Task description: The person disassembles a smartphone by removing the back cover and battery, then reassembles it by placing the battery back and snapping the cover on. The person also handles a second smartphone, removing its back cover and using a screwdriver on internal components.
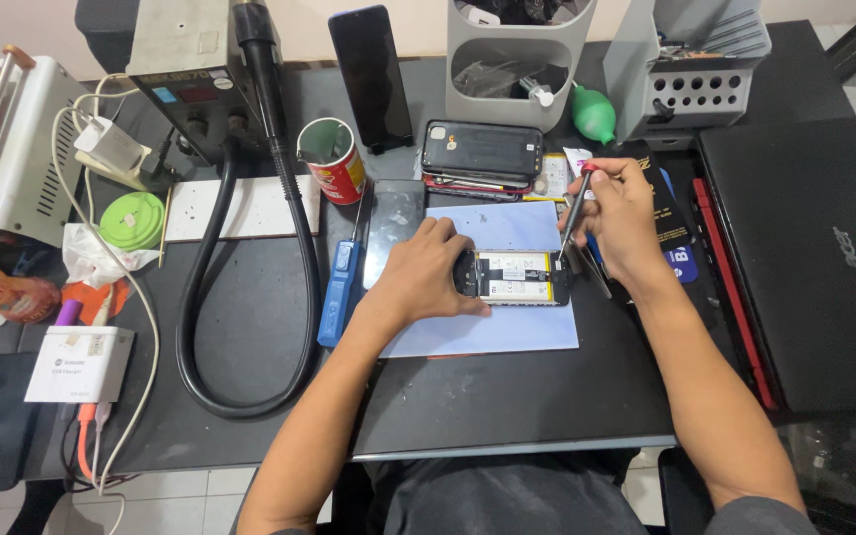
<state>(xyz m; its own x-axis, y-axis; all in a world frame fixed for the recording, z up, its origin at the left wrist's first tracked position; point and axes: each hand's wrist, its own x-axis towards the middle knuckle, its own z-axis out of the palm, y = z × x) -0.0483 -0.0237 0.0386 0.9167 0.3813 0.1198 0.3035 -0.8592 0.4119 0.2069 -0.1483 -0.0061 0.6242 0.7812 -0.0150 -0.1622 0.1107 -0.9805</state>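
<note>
Opened smartphone, back cover off, pale rectangular battery and dark end plates exposed: lies flat on a light blue rectangular mat near the middle of the dark matte surface. Left hand: grip narrow, fingers curled over the phone's left end, pressing it to the mat. Right hand: grip closed around a slim screwdriver with red cap and dark shaft, held just right of the phone, tip slanting down toward its right end.

Behind the mat: stack of flat dark phones; red printed cylindrical cup; black phone standing upright; grey plastic organiser; green rubber blower bulb. Left of the mat: blue plastic-handled tool; thick black ribbed hose looping across the surface; green round lid; white box with cables. Right: closed black laptop, smooth lid.
</note>
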